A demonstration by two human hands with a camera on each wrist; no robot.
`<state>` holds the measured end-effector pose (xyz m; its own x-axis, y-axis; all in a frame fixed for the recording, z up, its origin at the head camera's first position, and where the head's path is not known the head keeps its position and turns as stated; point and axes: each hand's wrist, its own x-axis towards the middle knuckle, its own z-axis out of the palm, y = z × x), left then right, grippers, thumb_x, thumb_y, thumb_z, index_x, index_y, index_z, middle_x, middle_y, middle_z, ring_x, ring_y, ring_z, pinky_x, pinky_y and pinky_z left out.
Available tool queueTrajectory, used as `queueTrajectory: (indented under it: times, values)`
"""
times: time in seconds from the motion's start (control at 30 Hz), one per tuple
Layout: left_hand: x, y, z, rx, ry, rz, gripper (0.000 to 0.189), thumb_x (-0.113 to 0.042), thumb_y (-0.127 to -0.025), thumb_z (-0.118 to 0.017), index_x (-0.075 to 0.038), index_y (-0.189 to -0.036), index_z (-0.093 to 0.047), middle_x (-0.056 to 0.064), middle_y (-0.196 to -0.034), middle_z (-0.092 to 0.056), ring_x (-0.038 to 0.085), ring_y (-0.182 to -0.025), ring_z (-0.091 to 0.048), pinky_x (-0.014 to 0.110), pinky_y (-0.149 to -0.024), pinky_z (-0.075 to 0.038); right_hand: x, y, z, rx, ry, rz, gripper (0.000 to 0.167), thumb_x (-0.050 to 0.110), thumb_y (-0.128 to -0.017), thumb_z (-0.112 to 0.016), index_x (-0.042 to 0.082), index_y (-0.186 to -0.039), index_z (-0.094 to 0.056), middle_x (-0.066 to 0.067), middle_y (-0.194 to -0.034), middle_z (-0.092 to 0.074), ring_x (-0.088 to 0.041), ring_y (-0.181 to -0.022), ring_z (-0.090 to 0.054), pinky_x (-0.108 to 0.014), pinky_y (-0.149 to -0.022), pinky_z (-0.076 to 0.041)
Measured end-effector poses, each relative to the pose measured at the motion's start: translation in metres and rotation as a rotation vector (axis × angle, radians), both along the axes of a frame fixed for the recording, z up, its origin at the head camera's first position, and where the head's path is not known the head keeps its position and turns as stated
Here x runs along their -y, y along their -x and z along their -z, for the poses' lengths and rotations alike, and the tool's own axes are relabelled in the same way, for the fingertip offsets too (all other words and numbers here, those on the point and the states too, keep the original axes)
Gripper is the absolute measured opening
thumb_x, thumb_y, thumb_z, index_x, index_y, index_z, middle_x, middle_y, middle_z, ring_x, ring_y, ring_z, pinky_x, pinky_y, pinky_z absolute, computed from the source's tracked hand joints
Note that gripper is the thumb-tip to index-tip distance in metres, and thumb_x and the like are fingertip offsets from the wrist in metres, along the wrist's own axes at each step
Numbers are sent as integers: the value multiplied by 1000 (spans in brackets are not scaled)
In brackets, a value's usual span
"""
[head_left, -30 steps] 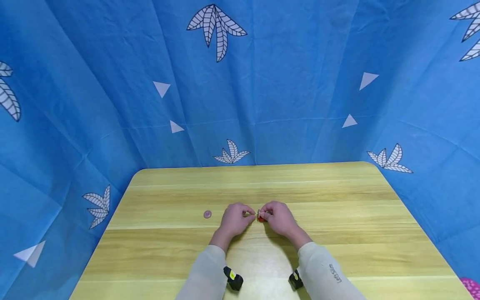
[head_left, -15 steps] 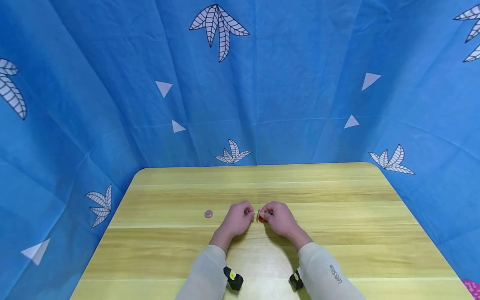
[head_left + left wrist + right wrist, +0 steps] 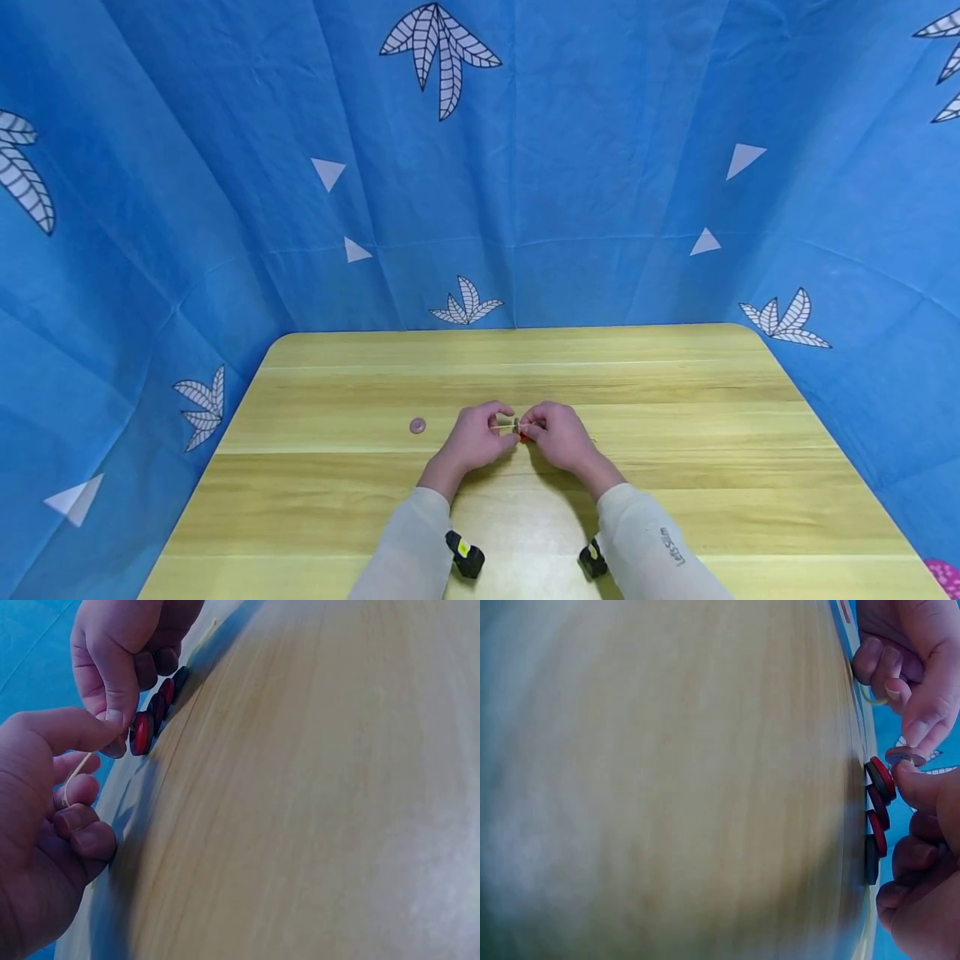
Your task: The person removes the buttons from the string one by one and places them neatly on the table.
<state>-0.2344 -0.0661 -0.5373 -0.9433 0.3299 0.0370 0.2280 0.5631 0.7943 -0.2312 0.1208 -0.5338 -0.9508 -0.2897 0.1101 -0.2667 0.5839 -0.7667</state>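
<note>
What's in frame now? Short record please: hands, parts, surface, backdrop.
left hand: fingertips at the raised button; pinch unclear
right hand: pinches the pale cord beside that button
red and dark discs: in a row by the right hand
loose button: flat, left of the left hand
surface: wood-grain table
backdrop: blue cloth, leaf and triangle prints

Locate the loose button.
In the head view, the loose button lies on the wooden table, left of the person's left hand and not touching it.
</note>
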Motion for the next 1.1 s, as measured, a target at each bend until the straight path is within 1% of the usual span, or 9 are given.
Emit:
queueTrajectory:
  times: [0.07,0.13,0.3,0.6,0.73,0.87,1.1]
  values:
    - [0,1,1,0,4,16,38,-22,-84,-80,-9,-118,-70,-2,-65,-50,11,-52,-42,26,-50,-37,0,0,0,-2,1,-3,17,5,-92,-71,15,-78,-71,10,-77,-65,-11,-77,-59,-39,-76,-48]
    - [0,2,2,-13,8,28,38,-23,-84,-81,-9,-119,-70,-2,-65,-51,11,-53,-43,26,-50,-37,1,0,0,-4,1,-5,18,5,-91,-72,15,-77,-71,10,-77,-64,-11,-77,-59,-39,-76,-48]
    - [-1,3,4,-33,11,35,29,-22,-85,-80,-12,-111,-73,-4,-65,-51,9,-54,-44,25,-51,-38,1,0,1,-7,-12,-2,18,6,-91,-73,16,-76,-70,9,-77,-64,-11,-78,-59,-39,-77,-48]
    - [0,0,3,-22,-2,10,20,-17,-85,-78,-12,-104,-73,-5,-57,-48,8,-48,-41,24,-46,-34,1,0,-1,16,-23,1,19,6,-93,-71,15,-76,-70,9,-76,-64,-12,-75,-57,-38,-75,-48]
    - [3,-1,4,-8,-2,2,14,-18,-86,-78,-15,-98,-73,-6,-55,-46,7,-46,-40,23,-45,-34,1,-1,-1,8,-25,7,19,5,-92,-71,14,-76,-70,8,-77,-64,-12,-76,-58,-39,-76,-49]
    - [7,0,4,-3,-4,-8,9,-18,-86,-77,-17,-94,-73,-5,-53,-46,7,-44,-39,24,-45,-35,1,0,0,21,-27,15,19,6,-93,-70,14,-76,-71,8,-78,-65,-12,-78,-59,-40,-78,-49]
    - [17,0,1,4,9,-29,12,-17,-86,-76,-13,-96,-74,-4,-54,-48,8,-46,-40,25,-47,-35,0,-1,0,52,-21,31,18,7,-94,-69,16,-79,-71,7,-81,-63,-13,-76,-56,-39,-75,-48]
